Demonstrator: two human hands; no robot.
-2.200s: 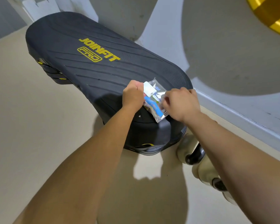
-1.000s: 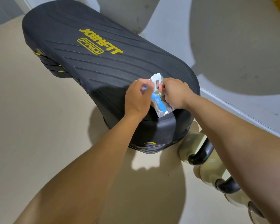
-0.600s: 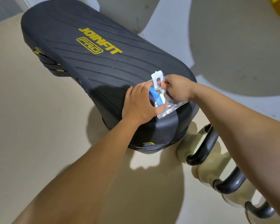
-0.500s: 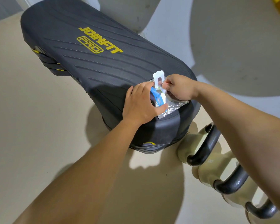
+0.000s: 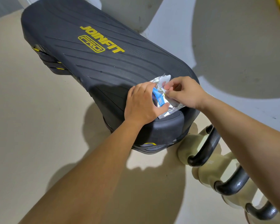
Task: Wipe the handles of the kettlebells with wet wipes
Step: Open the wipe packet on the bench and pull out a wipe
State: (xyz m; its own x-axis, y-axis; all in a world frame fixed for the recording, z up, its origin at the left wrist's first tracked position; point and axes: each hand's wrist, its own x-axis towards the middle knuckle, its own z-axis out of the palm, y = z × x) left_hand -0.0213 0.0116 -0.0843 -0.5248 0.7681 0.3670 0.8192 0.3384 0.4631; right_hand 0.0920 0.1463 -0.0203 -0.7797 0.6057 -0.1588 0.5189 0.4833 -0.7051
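While a blue-striped silver foil wet-wipe pack lies at the near end of a black ribbed step platform, gripped by the left hand, white flap pinched by the right hand, cream black-handled kettlebells beside that end.

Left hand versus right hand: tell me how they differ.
The left hand holds the wipes packet down on the step platform; the right hand pinches its white flap. The left hand spans the packet's body; the right hand works only its top edge. Both touch the same packet.
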